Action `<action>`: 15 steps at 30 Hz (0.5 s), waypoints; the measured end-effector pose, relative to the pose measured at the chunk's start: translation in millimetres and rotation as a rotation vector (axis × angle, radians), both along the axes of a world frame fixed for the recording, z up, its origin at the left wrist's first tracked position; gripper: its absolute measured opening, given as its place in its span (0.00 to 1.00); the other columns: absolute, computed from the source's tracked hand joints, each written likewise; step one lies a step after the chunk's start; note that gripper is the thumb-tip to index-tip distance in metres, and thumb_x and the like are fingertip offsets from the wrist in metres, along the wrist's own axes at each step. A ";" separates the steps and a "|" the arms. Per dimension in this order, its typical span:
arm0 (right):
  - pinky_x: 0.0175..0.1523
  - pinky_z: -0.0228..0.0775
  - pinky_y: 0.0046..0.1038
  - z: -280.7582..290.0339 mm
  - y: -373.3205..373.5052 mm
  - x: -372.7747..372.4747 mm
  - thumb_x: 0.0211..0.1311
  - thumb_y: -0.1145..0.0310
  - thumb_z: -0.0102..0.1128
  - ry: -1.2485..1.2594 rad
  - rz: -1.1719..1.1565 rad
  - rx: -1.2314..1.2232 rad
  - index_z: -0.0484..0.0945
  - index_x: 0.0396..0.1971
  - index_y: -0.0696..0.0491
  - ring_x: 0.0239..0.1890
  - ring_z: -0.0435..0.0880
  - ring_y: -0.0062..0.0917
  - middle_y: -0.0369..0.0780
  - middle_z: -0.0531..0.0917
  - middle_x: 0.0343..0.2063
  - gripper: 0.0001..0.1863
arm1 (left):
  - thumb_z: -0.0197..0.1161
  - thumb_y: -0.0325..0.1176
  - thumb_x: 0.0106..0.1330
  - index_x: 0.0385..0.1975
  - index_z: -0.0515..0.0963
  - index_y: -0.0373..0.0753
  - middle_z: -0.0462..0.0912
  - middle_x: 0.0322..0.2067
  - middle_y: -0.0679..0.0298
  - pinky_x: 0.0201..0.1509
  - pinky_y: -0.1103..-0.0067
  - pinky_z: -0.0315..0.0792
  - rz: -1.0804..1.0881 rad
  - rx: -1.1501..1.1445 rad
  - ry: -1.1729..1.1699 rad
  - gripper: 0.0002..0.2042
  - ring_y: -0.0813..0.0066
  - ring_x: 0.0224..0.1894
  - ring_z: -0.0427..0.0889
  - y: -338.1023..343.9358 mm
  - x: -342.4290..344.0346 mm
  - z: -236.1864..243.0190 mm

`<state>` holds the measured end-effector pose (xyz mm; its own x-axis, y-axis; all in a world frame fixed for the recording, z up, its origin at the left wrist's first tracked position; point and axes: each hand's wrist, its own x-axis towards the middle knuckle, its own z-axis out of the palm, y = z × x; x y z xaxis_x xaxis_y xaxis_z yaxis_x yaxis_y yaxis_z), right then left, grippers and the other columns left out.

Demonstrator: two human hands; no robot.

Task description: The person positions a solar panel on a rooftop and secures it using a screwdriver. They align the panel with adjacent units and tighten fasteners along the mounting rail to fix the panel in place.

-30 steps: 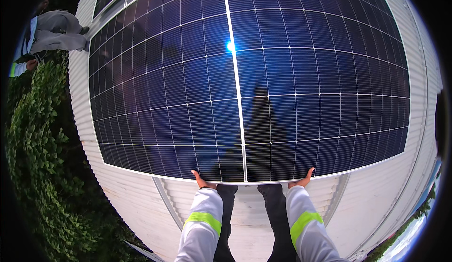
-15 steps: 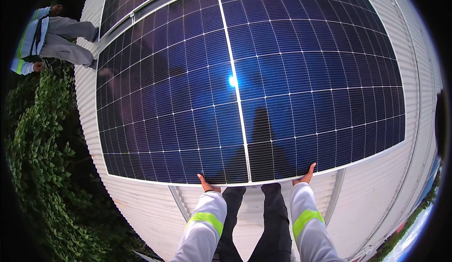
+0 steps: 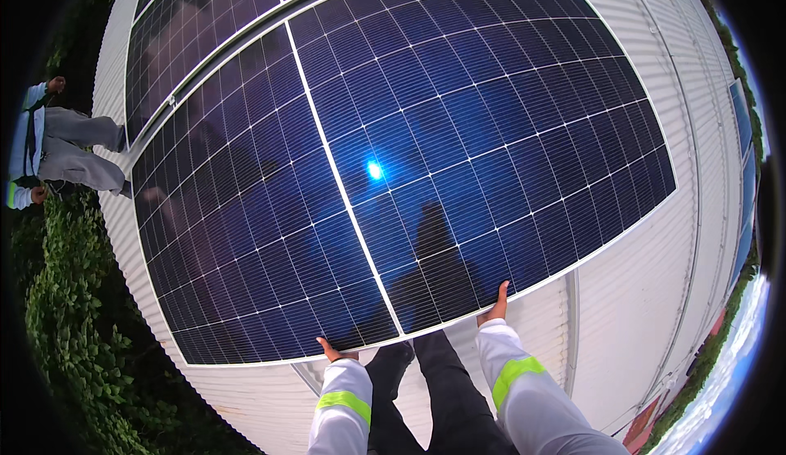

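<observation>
A large dark-blue solar panel [image 3: 458,119] with a pale frame and a white centre line fills the middle of the view. The near edge rests in both of my hands. My left hand [image 3: 337,352] grips that edge left of the centre line, thumb on top. Farther right along the same edge, my right hand [image 3: 494,308] holds on with its thumb over the glass. The fingers of both hands are hidden under the panel. Sunlight glares off the glass, and a dark reflection lies near my hands.
A second solar panel [image 3: 205,13] lies beyond a metal rail [image 3: 270,23]. White corrugated roofing [image 3: 630,291] surrounds the panels. At the far left a person [image 3: 70,148] in grey trousers stands by the roof edge, with green bushes [image 3: 70,316] below.
The panel now appears turned, its right side farther from me and its near left corner lower in view. Both hands keep their hold. The scene has shifted left as my view turned.
</observation>
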<state>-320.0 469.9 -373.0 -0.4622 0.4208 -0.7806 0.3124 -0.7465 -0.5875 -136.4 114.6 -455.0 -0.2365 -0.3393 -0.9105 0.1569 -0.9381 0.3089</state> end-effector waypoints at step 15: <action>0.62 0.69 0.40 -10.3 -0.2 -0.3 0.57 0.38 0.64 -0.118 -0.049 0.085 0.70 0.60 0.56 0.57 0.76 0.37 0.42 0.76 0.59 0.41 | 0.62 0.68 0.56 0.68 0.61 0.42 0.61 0.69 0.59 0.73 0.51 0.52 -0.033 0.041 -0.132 0.46 0.52 0.69 0.59 2.2 -11.2 18.5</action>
<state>-320.3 469.7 -383.3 -0.3470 0.5073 -0.7888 0.3473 -0.7118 -0.6105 -147.6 116.8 -436.5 -0.1246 -0.2955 -0.9472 0.0864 -0.9542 0.2863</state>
